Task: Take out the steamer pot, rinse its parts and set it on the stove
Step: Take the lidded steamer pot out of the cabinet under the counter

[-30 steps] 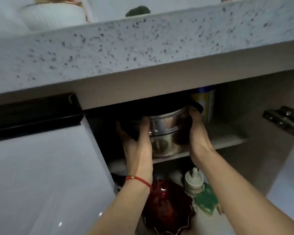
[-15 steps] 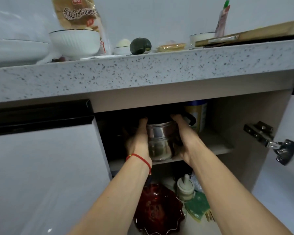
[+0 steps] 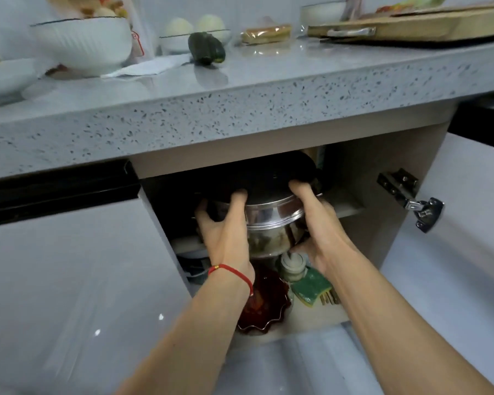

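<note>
Steamer pot partway out of cabinet shelf, under bench. Left hand, right hand clamped on pot sides. Rinsing, stove placement not yet done.

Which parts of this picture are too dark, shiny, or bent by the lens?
Head view: the cabinet interior is deep in shadow, so the lid reads nearly black; the steamer pot carries bright reflections; the countertop edge bows from wide-angle distortion.
</note>
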`<state>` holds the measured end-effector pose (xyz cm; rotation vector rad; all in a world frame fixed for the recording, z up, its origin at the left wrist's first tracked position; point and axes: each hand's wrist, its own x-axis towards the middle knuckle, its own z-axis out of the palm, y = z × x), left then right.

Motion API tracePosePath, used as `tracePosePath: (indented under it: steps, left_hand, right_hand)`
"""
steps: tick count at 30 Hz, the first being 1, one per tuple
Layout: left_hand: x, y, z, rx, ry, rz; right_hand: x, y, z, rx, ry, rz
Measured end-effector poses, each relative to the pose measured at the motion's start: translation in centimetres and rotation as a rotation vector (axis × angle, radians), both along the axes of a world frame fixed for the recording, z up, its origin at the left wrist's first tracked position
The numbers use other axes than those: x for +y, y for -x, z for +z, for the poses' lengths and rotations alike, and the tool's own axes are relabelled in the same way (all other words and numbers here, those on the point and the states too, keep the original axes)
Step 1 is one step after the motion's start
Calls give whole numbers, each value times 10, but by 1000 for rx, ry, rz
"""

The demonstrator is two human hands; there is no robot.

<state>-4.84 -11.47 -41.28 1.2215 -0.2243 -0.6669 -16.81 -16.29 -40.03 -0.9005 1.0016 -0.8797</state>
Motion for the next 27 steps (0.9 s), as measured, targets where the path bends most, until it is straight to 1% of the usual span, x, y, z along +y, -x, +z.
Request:
tracePosePath:
  steps: [7,12,14,16,22,27]
  left_hand:
    - [55,51,20,15,-88,-111]
    - [97,91,49,36,-207,-207]
    - [110,100,57,42,-188,-241]
    - [125,112,74,65,-237,-278]
    - [179,142,127,139,-299,-376]
    - [211,157,172,115,-332,-417]
  right_hand:
    - [57,46,9,72,-42,-100]
    - [109,92,29,116,-77,-168]
    - [127,102,33,134,-65,-166]
    - [145,116,47,139,-110,-206]
    - [211,148,96,172,-166,-257]
    - [249,166,144,192,-146,-308]
